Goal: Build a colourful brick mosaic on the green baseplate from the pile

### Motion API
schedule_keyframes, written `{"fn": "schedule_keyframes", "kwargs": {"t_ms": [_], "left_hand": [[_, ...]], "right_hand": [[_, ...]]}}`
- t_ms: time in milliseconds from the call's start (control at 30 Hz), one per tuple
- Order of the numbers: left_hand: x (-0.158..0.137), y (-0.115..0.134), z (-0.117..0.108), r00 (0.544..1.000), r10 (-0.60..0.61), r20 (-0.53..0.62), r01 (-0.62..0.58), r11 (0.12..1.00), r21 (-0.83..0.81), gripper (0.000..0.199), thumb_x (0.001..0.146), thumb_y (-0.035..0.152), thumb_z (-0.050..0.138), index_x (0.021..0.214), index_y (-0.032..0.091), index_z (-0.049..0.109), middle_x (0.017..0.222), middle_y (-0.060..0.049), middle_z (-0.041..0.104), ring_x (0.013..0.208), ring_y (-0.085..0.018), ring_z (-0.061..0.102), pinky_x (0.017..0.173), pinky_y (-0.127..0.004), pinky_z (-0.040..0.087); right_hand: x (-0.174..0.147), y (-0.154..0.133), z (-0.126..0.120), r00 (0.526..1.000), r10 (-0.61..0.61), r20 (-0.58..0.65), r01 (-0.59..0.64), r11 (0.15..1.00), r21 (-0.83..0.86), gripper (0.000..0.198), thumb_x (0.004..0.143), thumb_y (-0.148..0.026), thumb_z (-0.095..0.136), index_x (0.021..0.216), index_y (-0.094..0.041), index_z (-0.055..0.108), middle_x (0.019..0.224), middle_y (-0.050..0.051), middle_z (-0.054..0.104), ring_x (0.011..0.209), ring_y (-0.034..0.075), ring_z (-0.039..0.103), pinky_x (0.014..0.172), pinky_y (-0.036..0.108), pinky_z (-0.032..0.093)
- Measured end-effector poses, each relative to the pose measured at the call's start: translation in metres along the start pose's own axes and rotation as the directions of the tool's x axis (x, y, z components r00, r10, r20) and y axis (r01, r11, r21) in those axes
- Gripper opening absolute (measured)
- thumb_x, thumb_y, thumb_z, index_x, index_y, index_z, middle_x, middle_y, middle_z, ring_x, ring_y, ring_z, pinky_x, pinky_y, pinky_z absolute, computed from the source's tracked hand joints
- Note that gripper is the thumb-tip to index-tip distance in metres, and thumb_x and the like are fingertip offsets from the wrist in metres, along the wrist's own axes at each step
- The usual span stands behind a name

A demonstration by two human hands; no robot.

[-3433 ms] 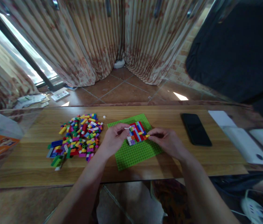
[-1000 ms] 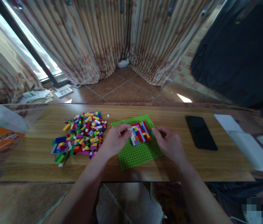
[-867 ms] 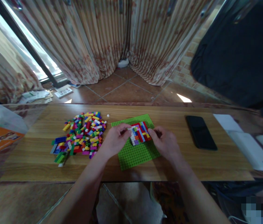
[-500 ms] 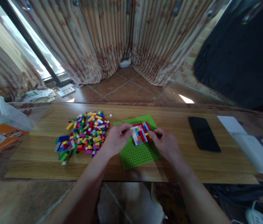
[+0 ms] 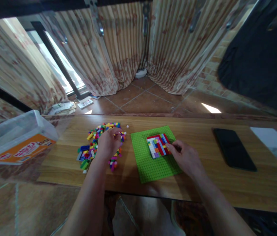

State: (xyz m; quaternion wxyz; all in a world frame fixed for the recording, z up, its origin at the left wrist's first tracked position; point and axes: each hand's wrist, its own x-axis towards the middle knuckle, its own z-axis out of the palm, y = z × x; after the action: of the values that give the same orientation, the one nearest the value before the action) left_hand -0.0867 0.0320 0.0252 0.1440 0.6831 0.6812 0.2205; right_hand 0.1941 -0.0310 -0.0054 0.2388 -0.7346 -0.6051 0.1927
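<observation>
My left hand (image 5: 109,142) is over the loose pile of colourful toy bricks (image 5: 93,144), its fingers curled together at the pile's right side. What lies between those fingertips is too small to make out. On the green studded baseplate (image 5: 148,172) sits a flat rectangular build of bricks (image 5: 158,145), mostly red, white and light blue with some yellow, orange and purple. My right hand (image 5: 186,155) is at the right edge of this build, with thumb and fingers closed and the thumb tip touching its edge. Whether something small is pinched there is hidden.
A black phone (image 5: 234,149) lies on the wooden table (image 5: 62,157) to the right, with white paper (image 5: 271,139) beyond it. At the left stands a clear plastic tub (image 5: 18,137) with an orange label. One small white piece (image 5: 127,126) lies apart behind the pile.
My left hand has left the build and moved left to the brick pile. My right hand stays at the build's right edge. The camera view has shifted, sliding everything rightward.
</observation>
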Motion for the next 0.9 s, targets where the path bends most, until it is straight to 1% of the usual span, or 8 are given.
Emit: {"fn": "schedule_keyframes", "kwargs": {"t_ms": [67, 133, 267, 400, 500, 567, 700, 900], "left_hand": [[0.000, -0.004, -0.002, 1.000, 0.029, 0.010, -0.030, 0.990, 0.135, 0.033, 0.080, 0.015, 0.053, 0.104, 0.020, 0.075, 0.101, -0.010, 0.074, 0.094, -0.027, 0.067, 0.087, -0.038, 0.050], [0.000, -0.006, 0.001, 0.996, 0.082, 0.018, -0.084, 0.976, 0.203, 0.034, 0.080, 0.015, 0.053, 0.105, 0.020, 0.075, 0.106, -0.011, 0.072, 0.101, -0.027, 0.065, 0.092, -0.038, 0.049], [0.000, -0.002, 0.010, 0.988, 0.152, 0.005, -0.148, 0.955, 0.258, 0.029, 0.080, 0.025, 0.059, 0.104, 0.019, 0.076, 0.105, -0.011, 0.070, 0.105, -0.027, 0.062, 0.099, -0.039, 0.046], [-0.002, 0.003, 0.011, 0.989, 0.142, 0.037, -0.147, 0.940, 0.309, 0.027, 0.079, 0.028, 0.062, 0.101, 0.021, 0.075, 0.106, -0.012, 0.069, 0.106, -0.029, 0.059, 0.097, -0.042, 0.046], [-0.005, 0.007, 0.010, 0.993, 0.110, 0.051, -0.121, 0.936, 0.330, 0.027, 0.077, 0.030, 0.065, 0.101, 0.021, 0.074, 0.112, -0.012, 0.066, 0.109, -0.032, 0.057, 0.094, -0.044, 0.046], [-0.006, 0.009, 0.010, 0.994, 0.101, 0.051, -0.112, 0.936, 0.335, 0.026, 0.078, 0.030, 0.063, 0.100, 0.022, 0.074, 0.114, -0.012, 0.065, 0.109, -0.032, 0.056, 0.093, -0.045, 0.046], [-0.008, 0.011, 0.011, 0.993, 0.110, 0.047, -0.119, 0.937, 0.330, 0.022, 0.080, 0.027, 0.060, 0.096, 0.021, 0.073, 0.111, -0.012, 0.065, 0.108, -0.032, 0.056, 0.092, -0.044, 0.046], [-0.006, 0.008, 0.016, 0.989, 0.144, 0.036, -0.148, 0.939, 0.311, 0.018, 0.079, 0.027, 0.059, 0.091, 0.019, 0.071, 0.107, -0.014, 0.065, 0.106, -0.034, 0.056, 0.089, -0.045, 0.046]], "right_hand": [[0.001, 0.001, -0.002, 1.000, 0.000, 0.008, 0.000, 1.000, 0.004, 0.042, 0.087, -0.059, 0.049, 0.076, -0.022, 0.065, 0.070, 0.004, 0.069, 0.066, 0.020, 0.063, 0.061, 0.030, 0.038], [0.002, 0.001, -0.004, 1.000, 0.000, 0.013, 0.000, 1.000, 0.001, 0.043, 0.088, -0.059, 0.048, 0.076, -0.022, 0.066, 0.069, 0.004, 0.069, 0.066, 0.021, 0.063, 0.061, 0.030, 0.038], [0.002, 0.000, -0.007, 1.000, 0.019, 0.015, -0.019, 1.000, -0.001, 0.046, 0.089, -0.060, 0.045, 0.081, -0.021, 0.069, 0.071, 0.005, 0.071, 0.068, 0.021, 0.064, 0.061, 0.030, 0.038], [0.001, -0.002, -0.008, 1.000, 0.025, 0.015, -0.025, 1.000, 0.004, 0.047, 0.089, -0.059, 0.044, 0.084, -0.020, 0.070, 0.073, 0.006, 0.072, 0.069, 0.022, 0.065, 0.062, 0.030, 0.038], [0.002, -0.003, -0.009, 0.999, 0.033, 0.016, -0.033, 0.999, 0.006, 0.047, 0.089, -0.058, 0.043, 0.085, -0.020, 0.071, 0.075, 0.007, 0.073, 0.072, 0.023, 0.066, 0.063, 0.031, 0.039], [0.002, -0.003, -0.010, 0.999, 0.041, 0.009, -0.042, 0.999, 0.013, 0.047, 0.089, -0.057, 0.042, 0.085, -0.020, 0.071, 0.075, 0.008, 0.073, 0.071, 0.023, 0.066, 0.064, 0.031, 0.040], [0.002, -0.003, -0.011, 0.998, 0.050, -0.023, -0.049, 0.998, 0.045, 0.046, 0.088, -0.057, 0.043, 0.082, -0.020, 0.070, 0.071, 0.006, 0.071, 0.067, 0.022, 0.065, 0.062, 0.031, 0.040], [0.002, -0.002, -0.012, 0.998, 0.015, -0.069, -0.009, 0.996, 0.091, 0.045, 0.089, -0.054, 0.043, 0.079, -0.020, 0.069, 0.069, 0.006, 0.071, 0.065, 0.021, 0.064, 0.061, 0.030, 0.040]]}}
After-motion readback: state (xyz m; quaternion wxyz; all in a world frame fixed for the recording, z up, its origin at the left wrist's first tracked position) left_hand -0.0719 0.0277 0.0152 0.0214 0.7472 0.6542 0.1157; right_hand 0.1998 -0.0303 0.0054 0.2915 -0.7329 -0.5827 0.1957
